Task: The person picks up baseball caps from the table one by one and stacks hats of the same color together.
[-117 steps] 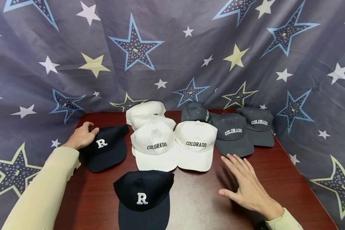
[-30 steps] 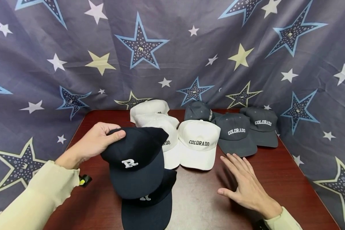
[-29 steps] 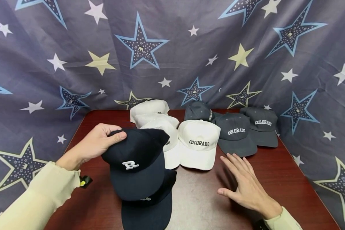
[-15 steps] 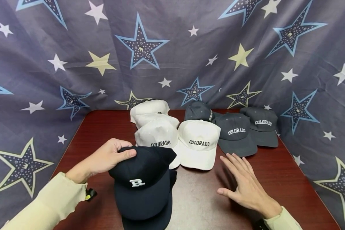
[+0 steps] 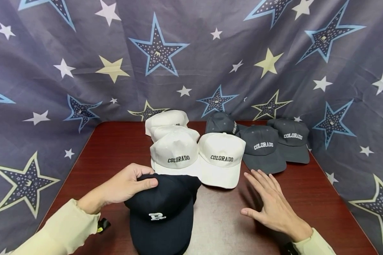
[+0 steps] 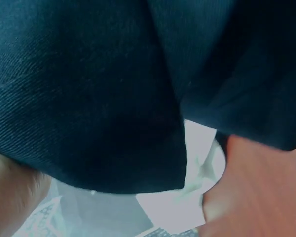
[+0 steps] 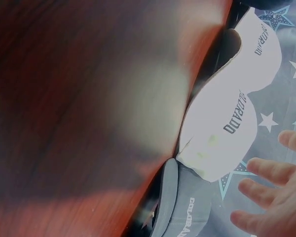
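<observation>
My left hand [image 5: 126,186] grips the back of a navy baseball cap [image 5: 161,226] with a white R, thumb on top of the crown. The cap sits over a second navy cap, which it hides almost wholly. In the left wrist view the dark fabric of the navy cap [image 6: 89,98] fills most of the picture, with part of the left hand [image 6: 15,192] at the lower left. My right hand [image 5: 272,209] is spread with straight fingers near the dark grey caps, holding nothing. The right wrist view shows its fingers [image 7: 269,173] at the right edge.
Several white COLORADO caps [image 5: 221,159] stand in the middle of the brown table [image 5: 223,219]. Dark grey COLORADO caps [image 5: 263,152] are grouped at the back right. A star-patterned cloth [image 5: 194,63] hangs behind the table.
The left hand has taken the navy cap from the table's left side, carried it right and lowered it over the other navy cap. The right hand has stayed in place.
</observation>
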A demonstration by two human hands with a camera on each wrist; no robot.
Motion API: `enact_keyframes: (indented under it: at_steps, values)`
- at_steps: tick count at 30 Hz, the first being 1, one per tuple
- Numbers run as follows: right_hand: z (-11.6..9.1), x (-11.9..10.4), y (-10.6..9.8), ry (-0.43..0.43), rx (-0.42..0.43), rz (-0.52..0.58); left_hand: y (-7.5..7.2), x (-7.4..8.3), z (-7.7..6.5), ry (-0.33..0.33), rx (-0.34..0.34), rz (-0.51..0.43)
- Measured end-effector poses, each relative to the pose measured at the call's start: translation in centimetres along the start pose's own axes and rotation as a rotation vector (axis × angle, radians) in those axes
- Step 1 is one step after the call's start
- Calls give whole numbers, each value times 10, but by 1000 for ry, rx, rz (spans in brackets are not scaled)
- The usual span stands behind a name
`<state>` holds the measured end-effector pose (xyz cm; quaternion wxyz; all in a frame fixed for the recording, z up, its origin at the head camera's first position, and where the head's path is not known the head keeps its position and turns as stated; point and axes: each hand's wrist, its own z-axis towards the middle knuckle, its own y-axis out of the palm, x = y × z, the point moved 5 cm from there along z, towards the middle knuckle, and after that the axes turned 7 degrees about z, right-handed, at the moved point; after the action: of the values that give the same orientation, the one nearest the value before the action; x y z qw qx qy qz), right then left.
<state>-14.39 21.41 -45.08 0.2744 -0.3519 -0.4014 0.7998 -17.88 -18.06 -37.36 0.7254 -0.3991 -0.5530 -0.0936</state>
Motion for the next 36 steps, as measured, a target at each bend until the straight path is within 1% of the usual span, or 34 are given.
enact_keyframes:
  at_steps: [5, 9, 12, 16, 18, 20, 22, 25, 27, 32, 36]
  values:
    - [0, 1, 0, 4, 0, 4, 14, -12, 0, 6, -33, -32]
    - [0, 1, 1, 3, 0, 6, 22, -22, -2, 9, -33, -20]
    - [0, 1, 1, 1, 0, 5, 27, -24, -4, 8, -48, -21]
    - [0, 2, 2, 1, 2, 7, 35, -21, -5, 12, -84, -49]
    - [0, 1, 2, 3, 1, 6, 38, -22, -5, 9, -88, -39]
    - [0, 1, 2, 2, 3, 4, 38, -25, -5, 1, -59, 18]
    - [-1, 1, 3, 3, 1, 2, 35, -29, -6, 6, 2, 114]
    - [-1, 1, 2, 3, 2, 2, 31, -35, -7, -4, 106, 275]
    - [-1, 2, 2, 3, 1, 3, 29, -38, -7, -1, 154, 354]
    - [-1, 2, 3, -3, 1, 3, 27, -43, -8, -6, 229, 510]
    - [-1, 2, 4, -1, 0, 1, 26, -46, -11, -35, 254, 593]
